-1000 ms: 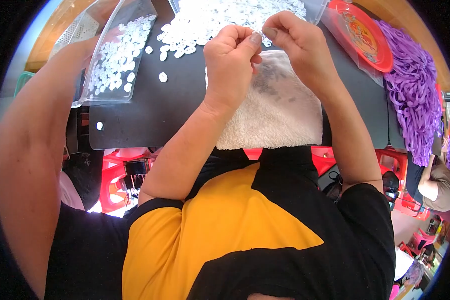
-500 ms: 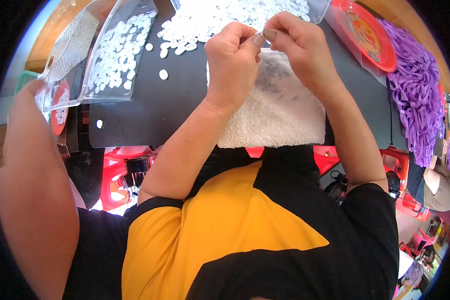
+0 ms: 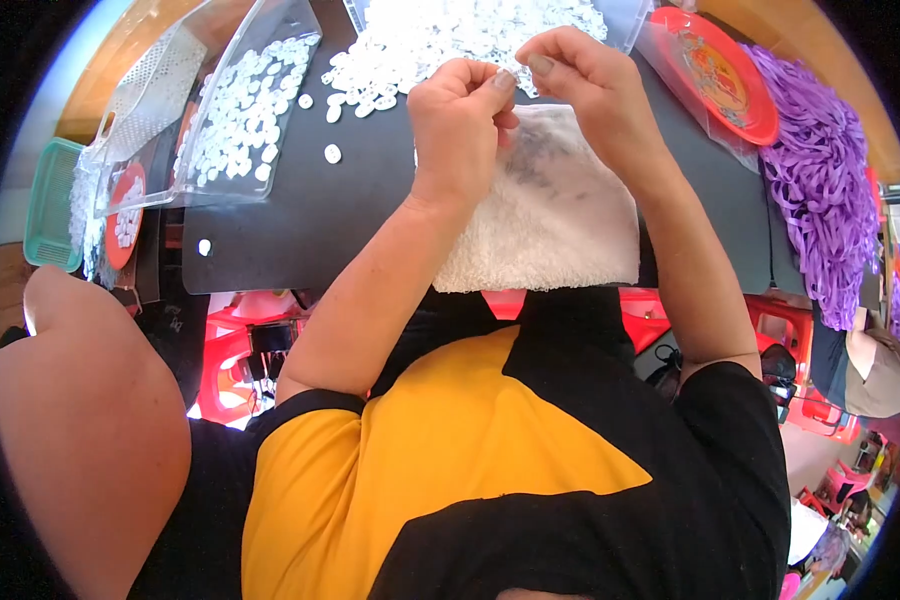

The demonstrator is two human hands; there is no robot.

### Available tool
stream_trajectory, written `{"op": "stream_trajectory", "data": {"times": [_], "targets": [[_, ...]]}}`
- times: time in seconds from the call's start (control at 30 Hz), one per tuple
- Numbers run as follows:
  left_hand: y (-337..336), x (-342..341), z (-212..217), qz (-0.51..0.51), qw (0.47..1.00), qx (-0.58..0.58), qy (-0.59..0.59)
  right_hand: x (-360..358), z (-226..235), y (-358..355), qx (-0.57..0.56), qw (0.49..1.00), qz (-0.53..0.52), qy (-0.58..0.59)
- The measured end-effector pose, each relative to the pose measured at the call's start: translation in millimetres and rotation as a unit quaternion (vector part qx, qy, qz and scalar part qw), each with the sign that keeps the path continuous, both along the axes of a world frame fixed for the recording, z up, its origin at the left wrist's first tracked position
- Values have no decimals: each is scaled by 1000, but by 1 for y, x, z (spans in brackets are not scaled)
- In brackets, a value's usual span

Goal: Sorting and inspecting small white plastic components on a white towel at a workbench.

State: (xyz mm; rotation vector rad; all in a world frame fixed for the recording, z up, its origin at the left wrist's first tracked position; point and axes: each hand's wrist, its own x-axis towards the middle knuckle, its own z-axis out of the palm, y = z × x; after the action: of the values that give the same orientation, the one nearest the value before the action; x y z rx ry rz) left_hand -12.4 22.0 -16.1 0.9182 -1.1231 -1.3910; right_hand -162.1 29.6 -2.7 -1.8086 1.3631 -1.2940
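Over the far edge of a white towel (image 3: pixel 560 220), my hands are raised close together, fingertips a little apart. My left hand (image 3: pixel 458 130) is closed in a pinch of thumb and forefinger; whatever it holds is too small to make out. My right hand (image 3: pixel 592 95) has its forefinger curled over the thumb, and I cannot make out what is between them. Just beyond lies a heap of small white oval pieces (image 3: pixel 400 60), spilling from a clear plastic bin (image 3: pixel 625 22). Grey smudges mark the towel. One loose white piece (image 3: pixel 332 153) lies left of my left hand.
A clear tray (image 3: pixel 175 195) at the left holds more white pieces. Beyond it are a green basket (image 3: pixel 52 205) and a red plate (image 3: pixel 120 250). A red plate (image 3: pixel 720 75) and purple ribbons (image 3: pixel 820 190) lie at the right. Another person's arm (image 3: pixel 90 430) is at my left.
My hands have parted slightly; their fingertips were together before. The other person's arm at the left has drawn back from the tray, uncovering the green basket.
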Motion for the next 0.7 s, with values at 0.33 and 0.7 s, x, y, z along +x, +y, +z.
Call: {"op": "stream_trajectory", "data": {"times": [0.33,0.7], "targets": [[-1,0,-1,-3,1000,12,-7,0,-1,0,-110,987,-15,115],[1,1,3,0,1000,-2,-31,4,-4,2,-90,989,-48,111]]}}
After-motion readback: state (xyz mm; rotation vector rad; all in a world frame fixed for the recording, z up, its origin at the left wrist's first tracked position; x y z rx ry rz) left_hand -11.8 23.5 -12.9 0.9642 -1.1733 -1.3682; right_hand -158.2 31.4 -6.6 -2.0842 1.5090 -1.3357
